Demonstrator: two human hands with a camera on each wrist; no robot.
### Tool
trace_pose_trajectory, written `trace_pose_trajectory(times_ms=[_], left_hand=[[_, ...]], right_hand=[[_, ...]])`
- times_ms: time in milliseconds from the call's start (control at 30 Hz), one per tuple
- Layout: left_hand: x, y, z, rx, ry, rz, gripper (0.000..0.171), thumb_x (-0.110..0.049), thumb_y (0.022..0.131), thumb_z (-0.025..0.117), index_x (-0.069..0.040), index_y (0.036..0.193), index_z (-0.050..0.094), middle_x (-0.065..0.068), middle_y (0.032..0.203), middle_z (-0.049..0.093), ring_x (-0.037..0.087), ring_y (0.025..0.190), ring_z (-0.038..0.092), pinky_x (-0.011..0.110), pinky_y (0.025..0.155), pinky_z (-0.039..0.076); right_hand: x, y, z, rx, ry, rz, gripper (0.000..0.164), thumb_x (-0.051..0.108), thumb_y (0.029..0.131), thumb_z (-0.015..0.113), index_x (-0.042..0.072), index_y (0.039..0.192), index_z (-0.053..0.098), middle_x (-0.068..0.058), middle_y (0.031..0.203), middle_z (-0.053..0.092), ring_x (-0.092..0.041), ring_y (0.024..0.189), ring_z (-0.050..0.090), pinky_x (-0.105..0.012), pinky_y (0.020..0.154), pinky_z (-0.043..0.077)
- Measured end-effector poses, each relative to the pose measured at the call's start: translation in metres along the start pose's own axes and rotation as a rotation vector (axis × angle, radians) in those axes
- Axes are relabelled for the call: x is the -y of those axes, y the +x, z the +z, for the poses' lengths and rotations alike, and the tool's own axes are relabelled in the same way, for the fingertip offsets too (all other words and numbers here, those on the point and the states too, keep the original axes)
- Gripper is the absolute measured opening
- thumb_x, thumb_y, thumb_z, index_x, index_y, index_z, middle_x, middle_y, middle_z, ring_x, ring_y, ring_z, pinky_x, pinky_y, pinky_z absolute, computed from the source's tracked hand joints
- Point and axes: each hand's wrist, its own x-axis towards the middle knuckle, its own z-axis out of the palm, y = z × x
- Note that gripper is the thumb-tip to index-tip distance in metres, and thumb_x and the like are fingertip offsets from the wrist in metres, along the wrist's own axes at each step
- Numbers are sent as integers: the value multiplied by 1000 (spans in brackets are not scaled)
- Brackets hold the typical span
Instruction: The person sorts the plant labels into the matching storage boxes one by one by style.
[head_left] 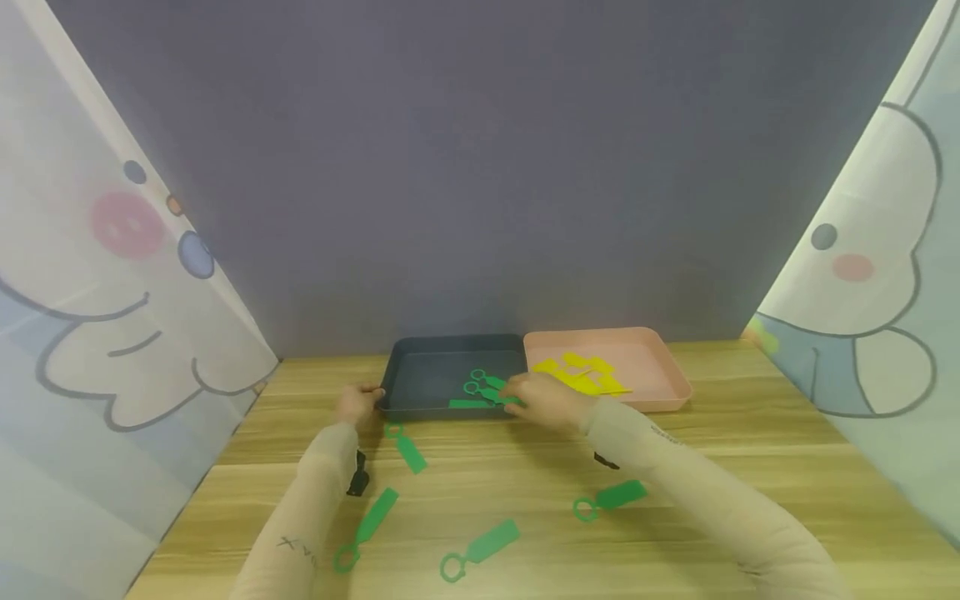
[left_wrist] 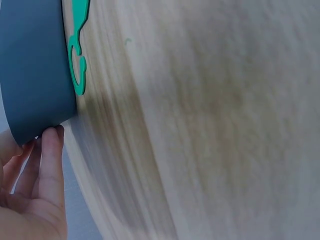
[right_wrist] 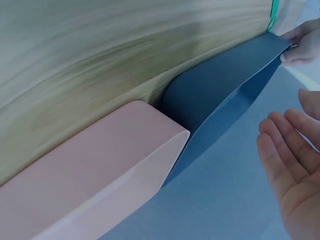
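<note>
Head-camera view, clock directions as seen there. A person's left hand [head_left: 358, 404] pinches the left wall of a dark blue-grey tray [head_left: 427, 375] near its front corner. The right hand [head_left: 551, 400] hangs over the tray's front right, fingers relaxed and empty, beside several green tags [head_left: 492, 394] lying inside. At 3 o'clock from the dark tray sits a pink tray [head_left: 645, 362] holding yellow pieces [head_left: 577, 381].

The nearest ring-ended green tag [head_left: 411, 454] lies on the wooden table [head_left: 525, 467] at 4 to 5 o'clock from the left hand, which is the closer hand. Its long axis runs from 11 to 5, ring end just beside the dark tray. Three more tags lie at 7 [head_left: 377, 514], nearly 6 [head_left: 492, 542] and 4 o'clock [head_left: 621, 495] from that tray.
</note>
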Motion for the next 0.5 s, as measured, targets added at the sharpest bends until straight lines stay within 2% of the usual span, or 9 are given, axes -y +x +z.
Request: trace_pose_trajectory(times_ms=[133, 333, 500], left_hand=[[1, -1, -1, 2, -18, -2, 39, -18, 95, 46, 3, 127, 47, 27, 131, 45, 39, 109, 54, 46, 92, 47], [4, 2, 0, -5, -15, 1, 39, -18, 94, 47, 3, 126, 48, 27, 130, 46, 36, 104, 58, 41, 87, 50], [3, 1, 1, -30, -21, 8, 37, -16, 93, 48, 4, 124, 50, 28, 128, 47, 36, 98, 60, 38, 81, 53]], right_hand=[[1, -16, -3, 3, -15, -55, 25, 17, 87, 60, 5, 109, 64, -6, 108, 65, -19, 98, 61, -29, 85, 52], [-3, -40, -2, -6, -74, -125, 21, 12, 84, 63, 3, 103, 65, -6, 101, 67, -20, 93, 62, -33, 82, 53], [-5, -61, -1, 26, -97, -101, 31, 15, 82, 66, 1, 108, 62, -17, 120, 58, -26, 99, 62, -31, 80, 54]])
